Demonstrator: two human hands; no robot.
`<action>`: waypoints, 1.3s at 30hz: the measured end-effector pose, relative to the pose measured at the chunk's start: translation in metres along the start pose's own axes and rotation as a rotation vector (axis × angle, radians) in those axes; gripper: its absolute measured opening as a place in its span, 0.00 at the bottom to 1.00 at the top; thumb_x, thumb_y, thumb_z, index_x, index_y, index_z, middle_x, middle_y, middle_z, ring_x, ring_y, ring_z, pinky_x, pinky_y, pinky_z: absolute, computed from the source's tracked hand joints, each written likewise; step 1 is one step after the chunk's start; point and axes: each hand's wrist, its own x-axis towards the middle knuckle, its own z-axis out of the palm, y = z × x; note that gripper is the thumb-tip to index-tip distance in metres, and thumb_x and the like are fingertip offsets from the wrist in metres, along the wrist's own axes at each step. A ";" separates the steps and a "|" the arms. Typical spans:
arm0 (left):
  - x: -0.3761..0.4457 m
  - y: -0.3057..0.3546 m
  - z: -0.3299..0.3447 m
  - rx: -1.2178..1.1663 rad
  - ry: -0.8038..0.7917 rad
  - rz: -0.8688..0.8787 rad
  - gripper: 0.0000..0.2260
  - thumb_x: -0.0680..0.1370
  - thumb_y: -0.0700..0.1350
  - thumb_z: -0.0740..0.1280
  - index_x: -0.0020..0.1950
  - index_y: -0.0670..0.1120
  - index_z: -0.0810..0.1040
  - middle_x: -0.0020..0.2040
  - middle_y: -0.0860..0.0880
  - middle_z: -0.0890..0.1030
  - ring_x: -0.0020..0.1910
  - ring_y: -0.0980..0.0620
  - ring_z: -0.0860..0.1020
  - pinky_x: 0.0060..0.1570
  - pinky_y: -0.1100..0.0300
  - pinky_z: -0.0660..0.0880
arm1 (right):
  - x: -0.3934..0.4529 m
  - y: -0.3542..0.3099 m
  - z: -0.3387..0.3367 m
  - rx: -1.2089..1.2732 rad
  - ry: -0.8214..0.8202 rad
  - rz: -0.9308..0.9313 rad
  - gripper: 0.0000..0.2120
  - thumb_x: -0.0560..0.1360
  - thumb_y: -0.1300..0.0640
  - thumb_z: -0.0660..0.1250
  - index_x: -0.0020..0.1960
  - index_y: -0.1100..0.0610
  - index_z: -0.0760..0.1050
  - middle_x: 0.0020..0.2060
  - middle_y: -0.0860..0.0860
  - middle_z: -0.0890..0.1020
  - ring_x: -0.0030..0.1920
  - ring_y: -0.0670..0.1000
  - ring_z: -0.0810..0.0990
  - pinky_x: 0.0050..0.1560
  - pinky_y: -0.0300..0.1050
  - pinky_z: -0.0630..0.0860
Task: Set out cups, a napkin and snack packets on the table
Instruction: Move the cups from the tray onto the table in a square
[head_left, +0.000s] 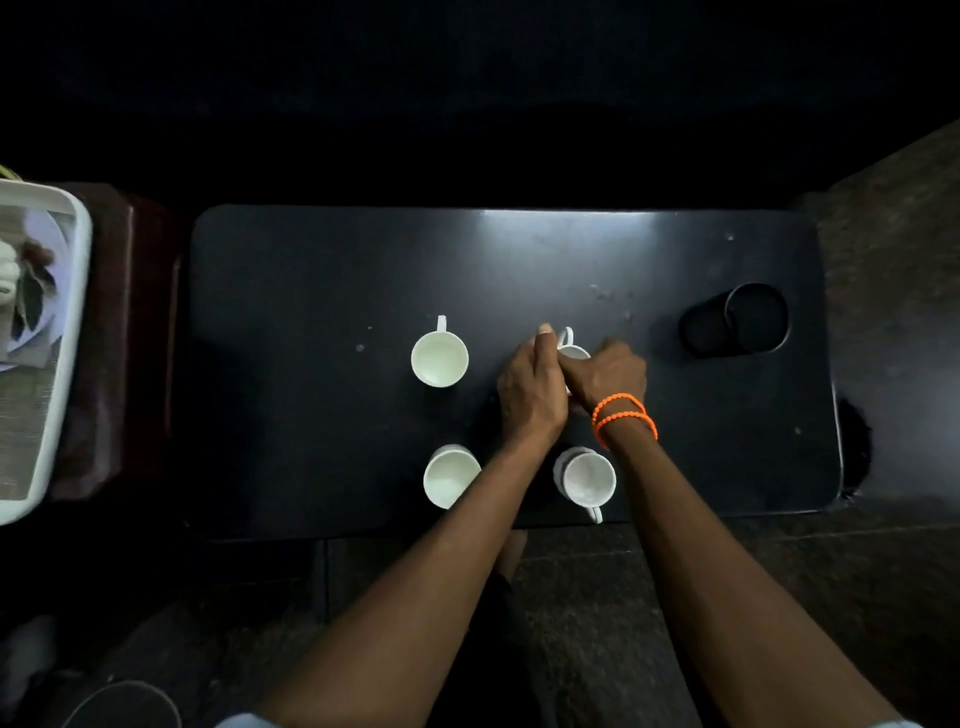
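Note:
Several white cups stand on the dark table (311, 426). One cup (439, 358) is at the middle left with its handle pointing away. Two more sit near the front edge: a left cup (448, 477) partly under my left forearm, and a right cup (588, 479) with its handle toward me. A further cup (572, 349) at the middle right is mostly hidden by both hands. My left hand (530, 395) wraps its left side, thumb up by the handle. My right hand (608, 374), with orange bead bracelets at the wrist, covers its right side.
A black round holder (735, 321) lies on the table's right part. A white tray (52, 364) with cloth and other items rests on a dark stool at the far left. The floor around is dark.

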 end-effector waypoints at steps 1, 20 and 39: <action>0.000 -0.002 0.000 0.001 0.003 -0.002 0.23 0.86 0.57 0.53 0.59 0.42 0.82 0.61 0.42 0.84 0.63 0.41 0.78 0.66 0.47 0.72 | -0.001 0.003 0.001 0.011 0.003 0.004 0.32 0.65 0.34 0.74 0.47 0.64 0.78 0.38 0.56 0.76 0.39 0.58 0.73 0.39 0.44 0.68; 0.008 -0.010 -0.006 -0.060 -0.018 0.008 0.26 0.83 0.63 0.54 0.52 0.45 0.83 0.55 0.45 0.86 0.58 0.44 0.81 0.63 0.45 0.75 | 0.014 0.020 0.004 0.092 -0.025 -0.152 0.23 0.65 0.40 0.76 0.48 0.57 0.78 0.42 0.52 0.84 0.43 0.54 0.84 0.39 0.44 0.77; -0.086 -0.078 0.016 0.122 -0.026 -0.085 0.17 0.86 0.51 0.59 0.59 0.41 0.83 0.60 0.41 0.83 0.63 0.43 0.77 0.66 0.51 0.68 | -0.081 0.138 0.008 0.103 0.017 -0.219 0.23 0.65 0.53 0.81 0.58 0.56 0.81 0.51 0.53 0.83 0.52 0.53 0.81 0.55 0.44 0.76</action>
